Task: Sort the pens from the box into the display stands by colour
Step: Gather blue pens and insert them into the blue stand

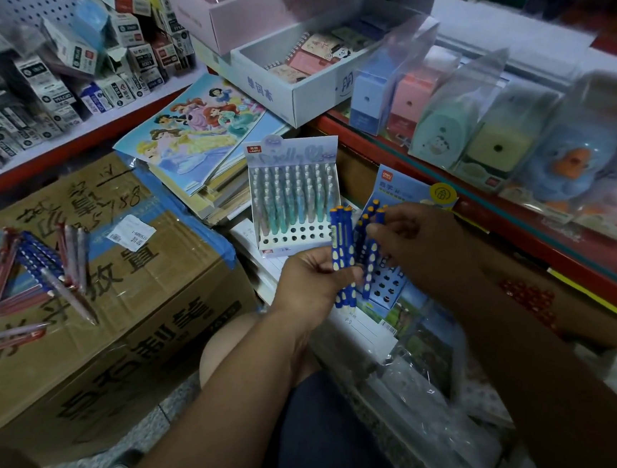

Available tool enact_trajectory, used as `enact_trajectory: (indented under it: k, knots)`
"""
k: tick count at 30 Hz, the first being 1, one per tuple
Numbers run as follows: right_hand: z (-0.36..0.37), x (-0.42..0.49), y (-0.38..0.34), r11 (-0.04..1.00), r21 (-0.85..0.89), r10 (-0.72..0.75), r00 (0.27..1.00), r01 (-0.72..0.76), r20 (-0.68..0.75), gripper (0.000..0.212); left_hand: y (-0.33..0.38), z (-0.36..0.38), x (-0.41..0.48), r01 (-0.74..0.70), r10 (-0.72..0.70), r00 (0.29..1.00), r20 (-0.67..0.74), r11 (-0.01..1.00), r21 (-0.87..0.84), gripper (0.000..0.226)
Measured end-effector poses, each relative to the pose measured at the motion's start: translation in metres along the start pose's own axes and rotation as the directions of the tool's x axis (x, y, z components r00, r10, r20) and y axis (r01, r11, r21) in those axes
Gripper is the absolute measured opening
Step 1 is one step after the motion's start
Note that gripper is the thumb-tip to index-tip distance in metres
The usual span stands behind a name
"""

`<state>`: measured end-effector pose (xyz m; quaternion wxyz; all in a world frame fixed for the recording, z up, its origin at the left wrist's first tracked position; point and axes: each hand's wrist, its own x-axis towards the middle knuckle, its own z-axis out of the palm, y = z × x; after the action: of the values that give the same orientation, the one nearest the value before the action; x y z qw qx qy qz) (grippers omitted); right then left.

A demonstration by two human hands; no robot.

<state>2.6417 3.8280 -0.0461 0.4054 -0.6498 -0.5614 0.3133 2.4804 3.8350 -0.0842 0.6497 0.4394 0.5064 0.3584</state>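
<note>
My left hand [309,282] grips a bunch of dark blue pens [341,246] with pale oval dots and orange ends, held upright. My right hand [417,239] pinches the top of one blue pen [370,254] among several that stand in the blue display stand [391,282]. Behind it, a white display stand [294,194] holds rows of teal and pale pens, with empty holes along its front. A loose pile of red, blue and clear pens [30,273] lies on the cardboard box [127,316] at the left.
Stacked colouring books [193,132] lie behind the white stand. A red-edged shelf [501,198] on the right carries packaged pencil sharpeners. A white box of small notebooks [307,66] sits above. Small refill boxes crowd the back-left shelf. My knee is below the hands.
</note>
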Motion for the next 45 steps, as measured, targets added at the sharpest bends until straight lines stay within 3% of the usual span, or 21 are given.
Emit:
enact_trajectory:
  k: [3, 5, 9, 15, 22, 33, 39, 42, 45]
  knots:
    - [-0.007, 0.000, 0.016, 0.996, 0.036, 0.088, 0.981, -0.083, -0.175, 0.015, -0.001, -0.007, 0.004, 0.008, -0.014, 0.991, -0.136, 0.999, -0.041, 0.018]
    - [-0.008, 0.000, 0.026, 0.991, 0.036, 0.137, 0.968, -0.133, -0.209, 0.020, 0.000, -0.007, 0.005, 0.020, -0.031, 0.987, -0.158, 0.998, -0.067, 0.018]
    - [-0.003, -0.003, 0.039, 0.982, -0.126, 0.113, 0.975, -0.138, -0.191, 0.012, 0.001, -0.005, 0.004, 0.037, -0.045, 0.989, -0.139, 0.998, -0.057, 0.031]
    - [0.001, -0.006, 0.043, 0.953, -0.283, 0.057, 0.983, -0.106, -0.176, 0.021, 0.001, -0.006, 0.004, 0.037, -0.050, 0.988, -0.146, 0.995, -0.095, 0.020]
    - [0.003, -0.007, 0.041, 0.934, -0.335, 0.059, 0.977, -0.126, -0.203, 0.025, 0.002, -0.004, 0.004, 0.041, -0.053, 0.990, -0.134, 0.995, -0.093, 0.021]
    - [0.022, 0.003, 0.058, 0.816, -0.559, 0.108, 0.989, -0.148, -0.104, 0.025, 0.000, -0.006, 0.006, 0.046, -0.053, 0.992, -0.113, 0.997, -0.067, 0.017]
    - [0.017, 0.004, 0.058, 0.772, -0.609, 0.175, 0.982, -0.182, -0.071, 0.036, -0.001, -0.008, 0.005, 0.068, -0.069, 0.997, -0.021, 0.995, -0.073, 0.012]
    - [0.007, -0.001, 0.040, 0.865, -0.486, 0.105, 0.992, -0.128, -0.073, 0.033, 0.001, -0.007, 0.003, 0.100, -0.096, 0.994, 0.046, 0.990, -0.102, 0.011]
    - [0.004, -0.008, 0.010, 0.988, -0.154, 0.029, 0.999, -0.034, -0.033, 0.012, 0.001, -0.003, 0.002, 0.097, -0.088, 0.991, 0.096, 0.992, -0.086, 0.018]
